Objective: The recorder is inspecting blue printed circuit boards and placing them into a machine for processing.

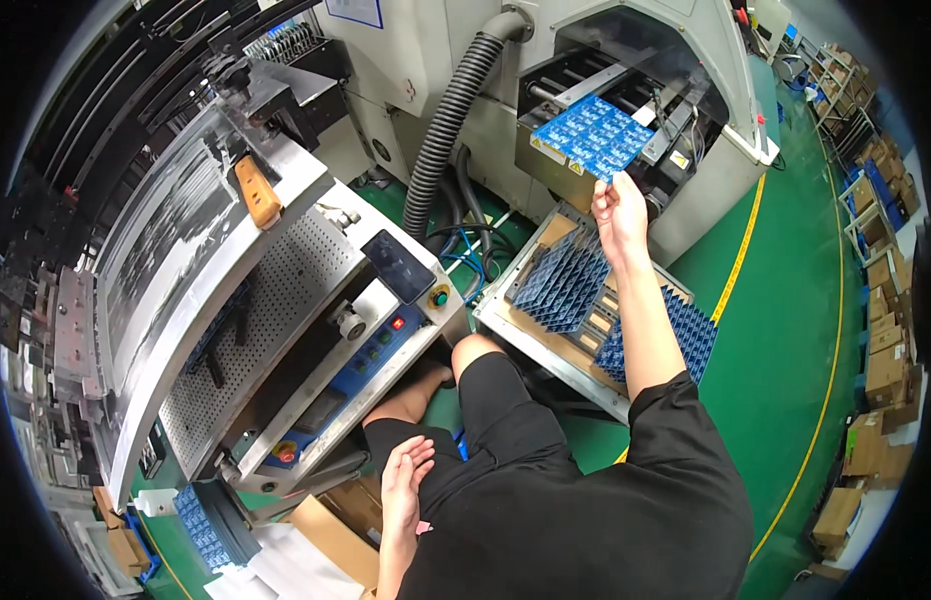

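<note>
With my right arm stretched forward, my right hand (621,215) pinches the near corner of a blue circuit board panel (593,136). The panel lies flat at the opening of a large machine (675,60), over its rails. My left hand (403,488) hangs beside my left thigh, fingers loosely bent and apart, with nothing seen in it. Below my right forearm stands a tray table (530,342), partly hidden by the arm. Two rows of blue boards stand on it: one row (562,280) to the left of the arm, another row (665,335) to the right.
At left is a printing machine with a tilted screen frame (185,270), a wooden-handled squeegee (256,192) and a perforated plate (285,275). A phone (398,266) rests on its corner. A ribbed black hose (450,125) rises ahead. More blue boards (203,525) sit lower left by an open carton (335,540).
</note>
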`<state>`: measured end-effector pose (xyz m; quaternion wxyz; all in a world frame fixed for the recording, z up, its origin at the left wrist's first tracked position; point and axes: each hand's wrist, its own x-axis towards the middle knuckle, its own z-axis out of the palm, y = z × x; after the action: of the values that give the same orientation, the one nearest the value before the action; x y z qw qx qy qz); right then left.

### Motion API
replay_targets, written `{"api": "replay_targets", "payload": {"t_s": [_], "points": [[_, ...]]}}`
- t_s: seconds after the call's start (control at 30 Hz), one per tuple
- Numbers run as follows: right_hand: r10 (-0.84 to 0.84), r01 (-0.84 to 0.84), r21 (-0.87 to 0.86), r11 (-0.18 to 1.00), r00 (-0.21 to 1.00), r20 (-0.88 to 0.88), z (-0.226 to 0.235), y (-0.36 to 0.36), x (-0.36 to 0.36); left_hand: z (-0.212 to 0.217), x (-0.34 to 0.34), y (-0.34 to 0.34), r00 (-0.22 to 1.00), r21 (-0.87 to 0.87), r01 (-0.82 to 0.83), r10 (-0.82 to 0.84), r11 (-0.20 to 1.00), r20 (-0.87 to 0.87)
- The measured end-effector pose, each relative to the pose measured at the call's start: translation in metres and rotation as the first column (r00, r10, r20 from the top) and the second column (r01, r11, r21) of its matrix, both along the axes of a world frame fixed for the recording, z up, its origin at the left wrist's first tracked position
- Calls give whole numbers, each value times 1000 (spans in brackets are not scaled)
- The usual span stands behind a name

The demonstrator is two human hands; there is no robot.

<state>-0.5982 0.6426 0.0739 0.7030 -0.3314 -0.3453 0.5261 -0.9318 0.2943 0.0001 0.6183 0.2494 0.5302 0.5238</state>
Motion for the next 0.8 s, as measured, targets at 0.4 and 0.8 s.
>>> {"api": "replay_targets", "payload": {"t_s": [0.4,0.8], "points": [[119,-170,-178,969,956,-268,-15,0,-43,-21,16,33,995,4,98,-98,995,-35],[327,-758,9,652,291,899,64,-64,-326,-23,-27,20,991,116,-43,57,992,-125]]}}
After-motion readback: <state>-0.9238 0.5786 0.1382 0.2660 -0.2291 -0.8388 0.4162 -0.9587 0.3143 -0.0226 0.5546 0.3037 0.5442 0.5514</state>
